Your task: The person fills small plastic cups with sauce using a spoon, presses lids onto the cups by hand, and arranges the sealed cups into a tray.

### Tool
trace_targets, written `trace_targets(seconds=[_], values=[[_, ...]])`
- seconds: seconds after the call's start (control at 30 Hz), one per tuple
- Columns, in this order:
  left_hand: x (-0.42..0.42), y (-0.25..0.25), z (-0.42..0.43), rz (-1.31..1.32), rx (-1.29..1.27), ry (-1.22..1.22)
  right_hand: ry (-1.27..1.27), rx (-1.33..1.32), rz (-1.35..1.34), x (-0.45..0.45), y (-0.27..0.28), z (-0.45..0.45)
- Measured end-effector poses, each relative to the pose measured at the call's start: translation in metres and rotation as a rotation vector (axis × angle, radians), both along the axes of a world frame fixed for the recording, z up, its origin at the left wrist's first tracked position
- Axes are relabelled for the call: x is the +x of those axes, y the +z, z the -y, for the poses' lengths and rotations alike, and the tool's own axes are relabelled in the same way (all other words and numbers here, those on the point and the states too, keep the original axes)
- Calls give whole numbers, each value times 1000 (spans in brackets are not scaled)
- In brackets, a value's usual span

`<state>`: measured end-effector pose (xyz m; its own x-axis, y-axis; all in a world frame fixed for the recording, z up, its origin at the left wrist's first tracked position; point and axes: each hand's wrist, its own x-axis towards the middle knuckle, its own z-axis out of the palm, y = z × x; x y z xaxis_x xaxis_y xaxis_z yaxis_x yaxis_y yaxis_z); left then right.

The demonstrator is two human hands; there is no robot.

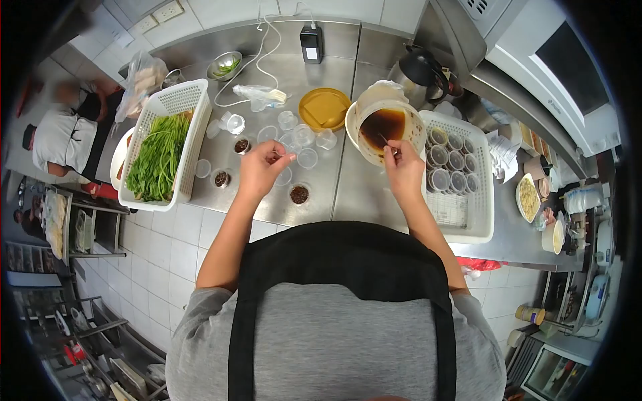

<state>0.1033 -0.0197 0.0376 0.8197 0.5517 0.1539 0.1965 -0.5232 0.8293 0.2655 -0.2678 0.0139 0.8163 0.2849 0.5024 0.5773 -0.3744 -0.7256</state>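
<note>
My right hand (pixel 404 164) is closed on a thin-handled metal utensil (pixel 382 138) that dips into dark brown liquid (pixel 388 123). The liquid is in a pale tub (pixel 418 123), tilted towards me; the utensil's lower end is hidden. My left hand (pixel 266 167) is pinched above the steel counter, and what its fingers hold is hard to make out. Near it stand small clear cups with dark flakes: one cup (pixel 299 194) in front, another cup (pixel 221 178) to the left and a third cup (pixel 241 145) behind. Several clear cups and lids (pixel 303 136) lie beyond my left hand.
A white basket (pixel 202 110) of green stalks (pixel 157 157) stands left. On the right, a white crate (pixel 490 200) holds several lidded cups (pixel 457 162). Behind are a yellow lid (pixel 324 109), a black box with a cable (pixel 311 45) and a kettle (pixel 420 73). Another person (pixel 70 137) is far left.
</note>
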Motion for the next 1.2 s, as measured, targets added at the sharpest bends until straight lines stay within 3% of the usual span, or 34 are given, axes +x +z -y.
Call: trace_targets(seconds=[0.37, 1.2], values=[[-6, 11, 10, 230, -14, -37, -2, 87, -86, -2, -2, -5], [-10, 26, 11, 250, -34, 8, 66, 255, -104, -35, -4, -1]])
